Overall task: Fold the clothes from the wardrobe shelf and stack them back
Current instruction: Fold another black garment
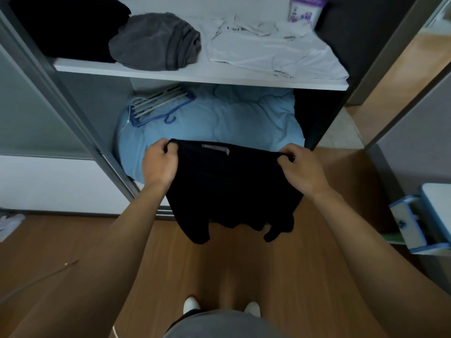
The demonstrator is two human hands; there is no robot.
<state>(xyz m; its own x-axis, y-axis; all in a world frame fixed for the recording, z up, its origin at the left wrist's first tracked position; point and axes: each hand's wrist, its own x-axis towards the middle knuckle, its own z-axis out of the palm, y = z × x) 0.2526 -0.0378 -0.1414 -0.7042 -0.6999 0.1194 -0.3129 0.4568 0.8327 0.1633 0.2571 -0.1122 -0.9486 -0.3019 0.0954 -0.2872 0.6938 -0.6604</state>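
Note:
A black garment with a grey label at its top edge hangs in the air in front of the open wardrobe. My left hand pinches its upper left corner and my right hand pinches its upper right corner, stretching the top edge between them. Its lower part dangles over the floor. On the white wardrobe shelf above lie a black pile at the left, a crumpled grey garment in the middle and a flat white garment at the right.
Below the shelf a light blue quilt fills the wardrobe bottom, with blue hangers lying on it. A purple-and-white pack stands at the shelf's back right. A blue-and-white drawer unit sits open at the right. The floor is wood.

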